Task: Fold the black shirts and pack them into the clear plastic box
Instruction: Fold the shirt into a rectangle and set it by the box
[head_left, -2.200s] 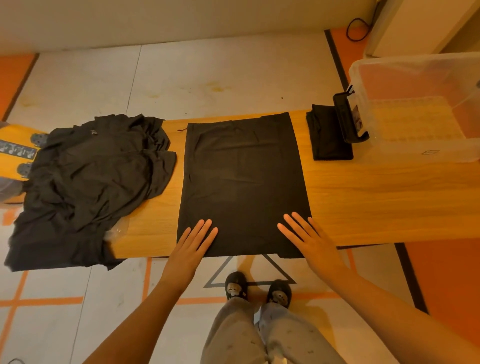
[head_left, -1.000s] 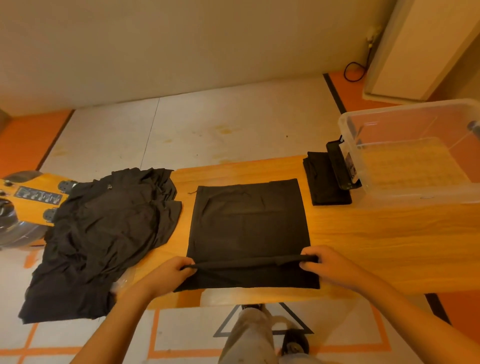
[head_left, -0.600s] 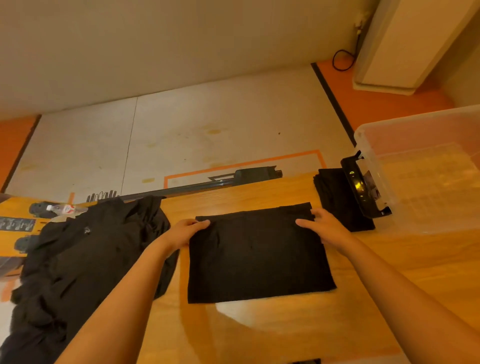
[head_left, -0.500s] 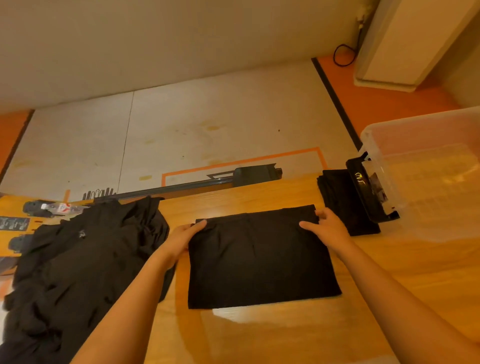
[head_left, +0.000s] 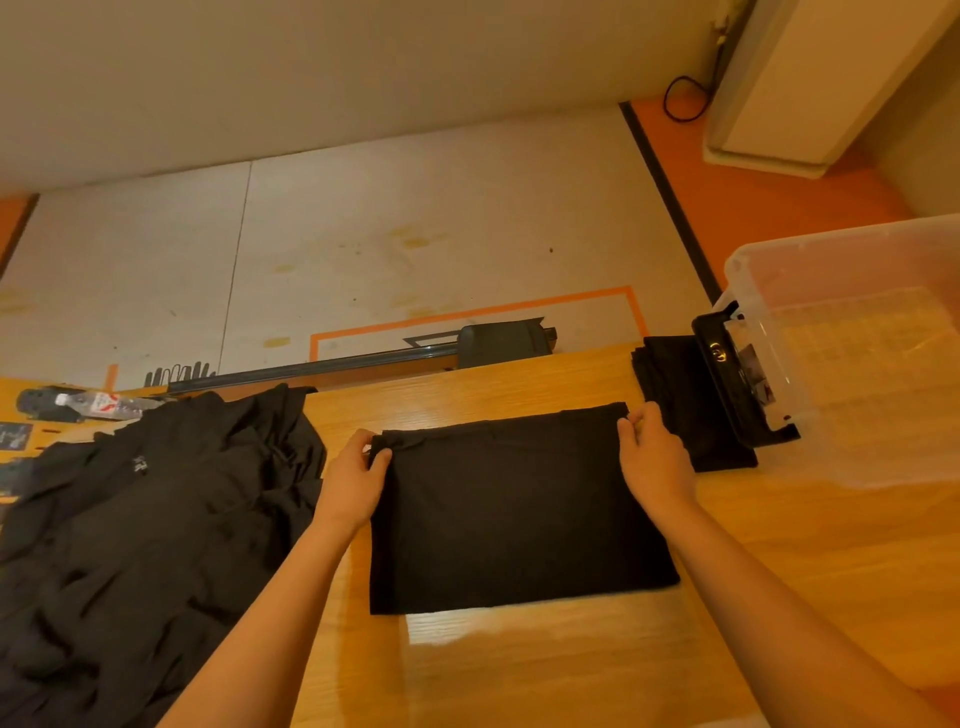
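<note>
So from my end of the feed, the folded black shirt (head_left: 519, 514) is lying flat in the middle of the wooden table (head_left: 571, 665), a pretty tidy rectangle with its near edge well back from the table's front. Both hands are up at its far edge. The left hand (head_left: 353, 483) has the far-left corner pinched, thumb on top and fingers curled around the fabric, which bunches up a little right there. The right hand (head_left: 655, 457) is on the far-right corner, fingers curled in on the edge, so it's gripping cloth too, not just resting flat. To the left, a rumpled pile of black shirts (head_left: 145, 519) is spread over that end of the table and hangs off the front; the left hand sits just beside it. To the right, just past the right hand, there's a second folded shirt (head_left: 675, 384), smaller and darker, tucked up against the black latch (head_left: 737, 379) of the clear plastic box (head_left: 841, 234). The box sits on the right end of the table, open on top, and I can't see any clothing through its walls. Beyond the pile, far left, a water bottle (head_left: 98, 404) lies on its side. Behind the table it's pale floor with an orange tape outline (head_left: 467, 314), and a black cable (head_left: 683, 101) loops in the far corner.
</note>
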